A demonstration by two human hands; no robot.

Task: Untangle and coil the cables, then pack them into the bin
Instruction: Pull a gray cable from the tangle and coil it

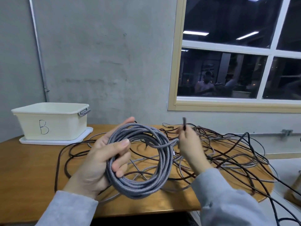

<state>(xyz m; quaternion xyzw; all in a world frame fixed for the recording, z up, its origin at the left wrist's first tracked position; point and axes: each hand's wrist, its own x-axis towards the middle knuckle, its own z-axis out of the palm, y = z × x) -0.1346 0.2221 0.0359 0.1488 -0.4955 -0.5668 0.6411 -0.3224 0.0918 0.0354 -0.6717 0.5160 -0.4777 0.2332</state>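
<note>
Coiled: grey braided cable coil (pixel 143 162) gripped in left hand (pixel 99 160), at table centre.
Right hand (pixel 189 142): pinched its dark plug end (pixel 184 123).
Left: tangled brown and grey cables (pixel 228 154) at three o'clock.
Bin: cream plastic bin marked B (pixel 50 121) at ten o'clock, contents unseen.

The left hand (pixel 104 154) covers part of the grey braided coil (pixel 140 162), so the loops under its palm cannot be seen. The right hand (pixel 189 144) hides the lower part of the dark cable end (pixel 184 123), which is blurred. In the tangle of loose cables (pixel 228 154), single strands cannot be followed. Some run off the right and bottom edges. The inside of the bin (pixel 52 121) is hidden by its wall. The surface (pixel 24 168) is cut off at the bottom edge.
</note>
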